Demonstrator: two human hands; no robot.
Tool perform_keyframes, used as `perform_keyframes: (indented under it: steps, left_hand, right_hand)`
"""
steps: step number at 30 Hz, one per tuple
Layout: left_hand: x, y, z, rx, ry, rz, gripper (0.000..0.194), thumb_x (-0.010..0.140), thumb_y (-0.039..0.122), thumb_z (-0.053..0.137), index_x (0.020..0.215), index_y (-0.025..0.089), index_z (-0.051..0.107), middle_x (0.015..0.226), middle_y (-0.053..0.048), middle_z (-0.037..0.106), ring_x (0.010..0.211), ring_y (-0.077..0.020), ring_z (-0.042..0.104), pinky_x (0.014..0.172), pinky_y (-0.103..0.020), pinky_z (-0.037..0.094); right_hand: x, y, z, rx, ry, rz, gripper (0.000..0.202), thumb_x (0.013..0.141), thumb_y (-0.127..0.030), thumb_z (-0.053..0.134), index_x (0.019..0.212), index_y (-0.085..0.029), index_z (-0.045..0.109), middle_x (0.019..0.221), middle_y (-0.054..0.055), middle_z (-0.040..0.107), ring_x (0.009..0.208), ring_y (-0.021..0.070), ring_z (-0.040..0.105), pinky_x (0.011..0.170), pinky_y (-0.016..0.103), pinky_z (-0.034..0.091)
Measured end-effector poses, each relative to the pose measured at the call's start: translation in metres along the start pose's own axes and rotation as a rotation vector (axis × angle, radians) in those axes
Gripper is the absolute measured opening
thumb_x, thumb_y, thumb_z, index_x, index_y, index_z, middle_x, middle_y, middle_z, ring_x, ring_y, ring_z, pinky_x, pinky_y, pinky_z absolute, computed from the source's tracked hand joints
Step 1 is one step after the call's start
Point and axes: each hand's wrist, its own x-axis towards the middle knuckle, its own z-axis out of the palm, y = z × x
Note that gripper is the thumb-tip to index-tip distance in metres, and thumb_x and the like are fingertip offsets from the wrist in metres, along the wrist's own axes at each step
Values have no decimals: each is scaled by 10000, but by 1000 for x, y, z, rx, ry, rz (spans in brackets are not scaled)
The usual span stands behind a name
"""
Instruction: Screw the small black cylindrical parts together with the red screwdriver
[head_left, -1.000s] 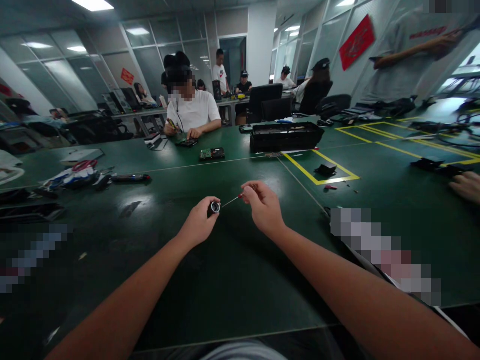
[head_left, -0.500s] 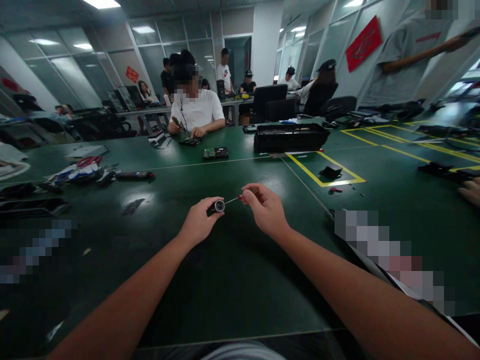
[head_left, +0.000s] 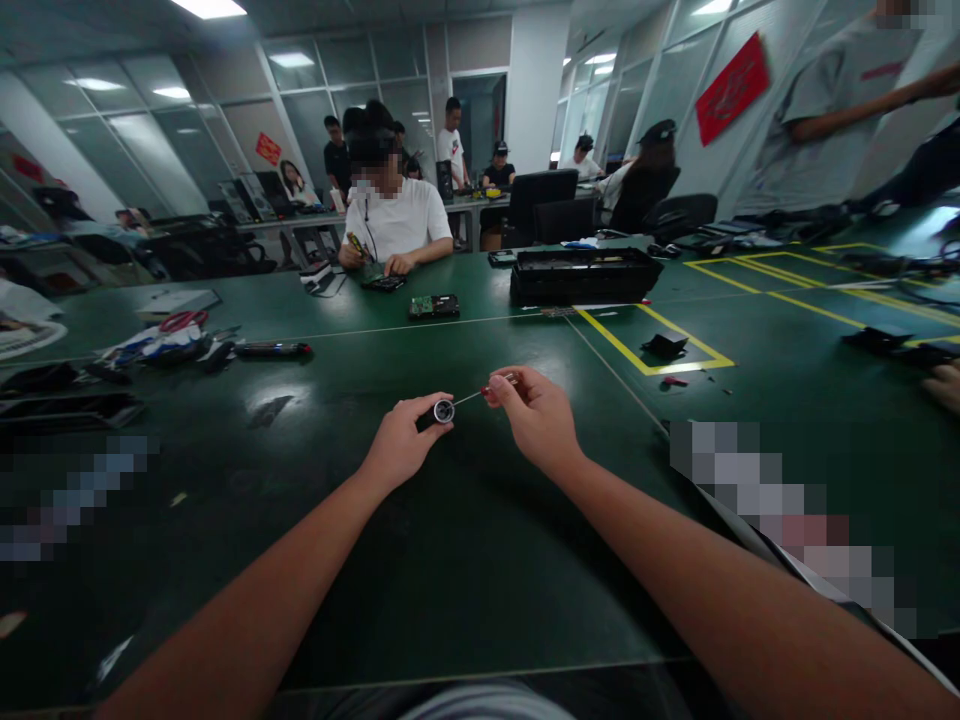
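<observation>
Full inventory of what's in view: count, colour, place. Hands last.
Cylinder: 1, black with silver rim, centre
Thin tool: 1, red and silver, centre
Worktable: 1, green, foreground
Casing: 1, black, far centre
Device: 1, green and black, left of casing
Outlines: several, yellow, right
Small part: 1, black, inside nearest outline
Pile: 1, mixed colours, left
Dark tool: 1, mostly black, right of pile
Chairs: several, black, background
Wall hangings: at least 3, red, background
Other people: several, clothing varied, background and right
Left hand: 1, bare, holding cylinder
Right hand: 1, bare, holding thin tool
</observation>
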Motion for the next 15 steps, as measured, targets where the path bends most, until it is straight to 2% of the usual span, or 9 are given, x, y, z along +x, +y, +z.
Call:
perform_keyframes:
  steps: [4, 11, 13, 15]
  left_hand:
    - [0, -1, 0, 13, -7, 14, 377, 886, 223, 704, 1250, 321, 692, 1266, -35, 686, 1196, -269, 605, 1084, -481, 431]
    - [0, -1, -1, 39, 33, -11, 375, 886, 250, 717, 1253, 320, 691, 1255, -45, 686, 1171, -280, 605, 1046, -475, 437]
    - [0, 0, -1, 63, 25, -7, 372, 888, 258, 717, 1254, 322, 690, 1237, -40, 691, 1154, -279, 606, 1029, -470, 442]
    - [0, 1, -1, 95, 14, 6, 364, 893, 260, 712, 1251, 318, 690, 1224, -36, 695, 1143, -273, 605, 1018, -459, 444]
  right_hand:
    - [-1, 0, -1, -4, -59, -5, 245, 932, -431, 618, 956, -200, 695, 823, 42, 760, 755, 184, 717, 718, 331, 550]
    - [-3, -4, -4, -281, -13, -102, 397, 882, -550, 675, 679, -215, 612, 568, -20, 603, 520, 132, 537, 529, 281, 388]
    - [-2, -4, -4, -288, -26, -120, 360, 907, -522, 650, 720, -215, 630, 597, -15, 614, 539, 136, 545, 535, 281, 389]
    - [-2, -4, -4, -259, -69, -115, 252, 940, -443, 609, 856, -211, 663, 694, 2, 670, 600, 148, 595, 567, 284, 421]
